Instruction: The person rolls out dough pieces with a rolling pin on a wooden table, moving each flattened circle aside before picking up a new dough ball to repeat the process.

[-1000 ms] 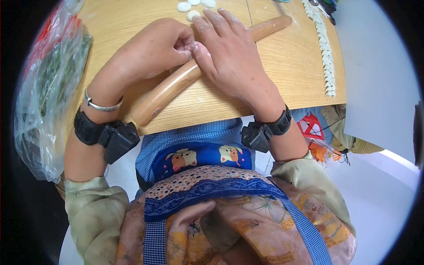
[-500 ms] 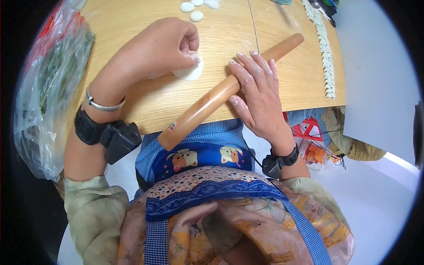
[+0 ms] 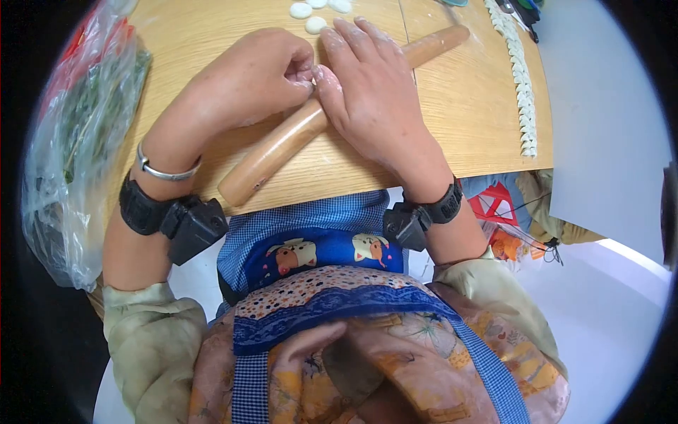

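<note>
My left hand [image 3: 265, 71] rests on the wooden table with thumb and fingertips pinched together. They grip the edge of a flattened round dough wrapper, which is now hidden beneath my hands and the rolling pin. A light wooden rolling pin [image 3: 272, 152] slants across the table, its near end at the front edge. My right hand [image 3: 378, 102] lies flat over the pin's middle, floury fingers stretched forward and the thumb beside my left fingertips. Just beyond the fingers sit several small dough discs [image 3: 316, 25].
Along the table's right side runs a long row of small pale dough pieces [image 3: 522, 92]. A clear plastic bag [image 3: 92, 141] with greens covers the left edge. Dark items [image 3: 522, 14] lie at the far right corner. The wooden tabletop [image 3: 480, 127] has a seam.
My right hand has pushed the rolling pin forward and left, over the wrapper and up against my left fingertips. My left hand has stayed nearly still.
</note>
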`<action>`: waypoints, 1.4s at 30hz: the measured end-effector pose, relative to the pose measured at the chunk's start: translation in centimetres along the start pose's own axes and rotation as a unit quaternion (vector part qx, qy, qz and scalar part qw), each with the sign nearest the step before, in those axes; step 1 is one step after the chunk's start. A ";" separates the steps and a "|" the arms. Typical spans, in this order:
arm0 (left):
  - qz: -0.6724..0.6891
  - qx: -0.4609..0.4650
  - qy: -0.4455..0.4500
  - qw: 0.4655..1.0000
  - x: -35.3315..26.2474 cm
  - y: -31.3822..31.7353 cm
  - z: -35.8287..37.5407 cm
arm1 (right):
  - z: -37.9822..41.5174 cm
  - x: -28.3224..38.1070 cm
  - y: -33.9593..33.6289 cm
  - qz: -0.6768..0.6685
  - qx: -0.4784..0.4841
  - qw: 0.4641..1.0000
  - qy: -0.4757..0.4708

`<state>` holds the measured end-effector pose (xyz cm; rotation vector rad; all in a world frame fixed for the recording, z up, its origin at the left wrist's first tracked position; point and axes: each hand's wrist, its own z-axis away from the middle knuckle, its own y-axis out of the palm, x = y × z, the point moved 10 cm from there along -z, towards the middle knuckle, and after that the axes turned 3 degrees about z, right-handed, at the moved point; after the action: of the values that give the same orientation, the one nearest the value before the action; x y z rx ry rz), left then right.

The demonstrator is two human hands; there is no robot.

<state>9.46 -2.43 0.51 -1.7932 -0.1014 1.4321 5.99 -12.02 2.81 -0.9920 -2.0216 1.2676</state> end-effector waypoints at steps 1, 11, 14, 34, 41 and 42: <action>0.010 -0.001 -0.006 1.000 0.1 0.0 0.1 | 0.1 0.0 -0.1 0.000 -0.001 1.000 0.001; 0.026 -0.008 0.014 1.000 -0.2 0.0 0.2 | 8.8 -1.1 -3.4 -0.033 0.100 0.993 0.045; 0.038 -0.026 0.025 0.999 -0.2 0.1 0.0 | 9.5 -1.6 -3.2 -0.037 0.102 0.992 0.059; 0.106 0.027 -0.058 0.992 0.5 0.6 0.4 | 0.9 -0.3 -0.1 0.000 0.044 0.999 0.019; 0.041 0.038 -0.042 0.998 0.6 0.7 0.0 | 0.4 -0.2 -0.3 0.007 0.024 1.000 0.015; 0.041 0.037 -0.043 0.998 0.6 0.7 0.0 | 1.2 -0.4 -0.6 -0.011 0.041 0.999 0.023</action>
<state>9.36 -2.59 -0.40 -1.6923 -0.0178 1.5524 5.07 -13.14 2.86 -0.9506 -1.9243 1.2934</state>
